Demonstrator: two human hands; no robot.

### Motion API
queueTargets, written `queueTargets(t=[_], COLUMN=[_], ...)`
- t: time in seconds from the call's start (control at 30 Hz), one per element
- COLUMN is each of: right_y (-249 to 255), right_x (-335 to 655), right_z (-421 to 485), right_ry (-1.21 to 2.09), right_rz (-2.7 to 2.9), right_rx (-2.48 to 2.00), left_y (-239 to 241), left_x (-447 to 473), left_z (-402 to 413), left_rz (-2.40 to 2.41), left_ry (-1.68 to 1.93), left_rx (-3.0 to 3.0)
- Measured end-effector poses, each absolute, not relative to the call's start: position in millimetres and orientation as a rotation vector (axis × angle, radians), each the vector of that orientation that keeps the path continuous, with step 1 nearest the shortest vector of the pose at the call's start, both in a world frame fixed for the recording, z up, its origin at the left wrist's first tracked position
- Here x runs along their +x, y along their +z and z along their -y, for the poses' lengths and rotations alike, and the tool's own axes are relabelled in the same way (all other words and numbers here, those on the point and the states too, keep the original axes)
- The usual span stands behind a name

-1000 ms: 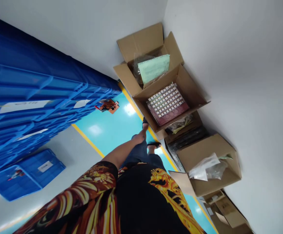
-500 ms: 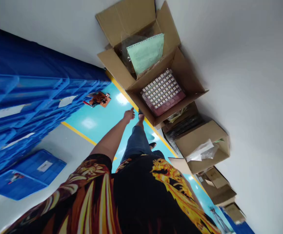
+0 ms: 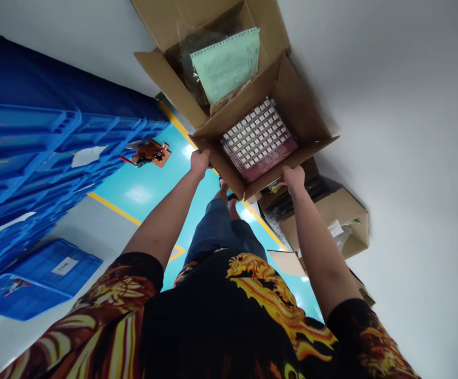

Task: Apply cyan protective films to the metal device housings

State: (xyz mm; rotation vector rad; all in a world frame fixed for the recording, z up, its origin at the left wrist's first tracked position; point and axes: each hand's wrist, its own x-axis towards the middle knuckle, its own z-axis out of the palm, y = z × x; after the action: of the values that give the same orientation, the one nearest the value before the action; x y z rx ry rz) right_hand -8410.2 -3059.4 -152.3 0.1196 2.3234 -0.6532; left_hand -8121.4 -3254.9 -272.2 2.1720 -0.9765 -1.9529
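An open cardboard box (image 3: pixel 310 107) is in front of me, against the wall. Inside lies a flat stack (image 3: pixel 257 136) with rows of small white square pieces on a pinkish-red base, apparently in clear plastic. My left hand (image 3: pixel 200 163) is closed on the box's left edge near its corner. On the near side, my right hand (image 3: pixel 293 178) grips the rim, its fingers partly hidden below the cardboard. Just beyond stands another open box (image 3: pixel 268 26) holding a pale green sheet (image 3: pixel 229 66) and clear plastic film.
Tall stacks of blue crates (image 3: pixel 27 142) line the left side. An orange-brown device (image 3: pixel 150 153) sits on the turquoise floor (image 3: pixel 138 195), which has yellow lines. More cardboard boxes (image 3: pixel 324 216) stand along the wall to my right. A blue bin (image 3: pixel 27 295) is at lower left.
My right hand has come into view and taken hold of the box's near rim. My left hand has moved from beside the box onto its left edge. I am slightly closer to the boxes.
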Motion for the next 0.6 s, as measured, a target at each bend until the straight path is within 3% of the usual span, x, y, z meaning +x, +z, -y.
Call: queueTargets(t=[0.23, 0.6], right_y=[-173, -140], right_x=[-8400, -8347], right_z=[3038, 2933], right_ry=[-0.761, -0.814], right_rz=[-2.277, -2.154], right_rx=[0.392, 0.371], left_y=[-266, -197], left_x=[-8126, -8078], left_z=[3259, 3190], left_rz=[0.846, 0.901], left_ry=[-1.950, -1.937], left_rx=[2.251, 2.253])
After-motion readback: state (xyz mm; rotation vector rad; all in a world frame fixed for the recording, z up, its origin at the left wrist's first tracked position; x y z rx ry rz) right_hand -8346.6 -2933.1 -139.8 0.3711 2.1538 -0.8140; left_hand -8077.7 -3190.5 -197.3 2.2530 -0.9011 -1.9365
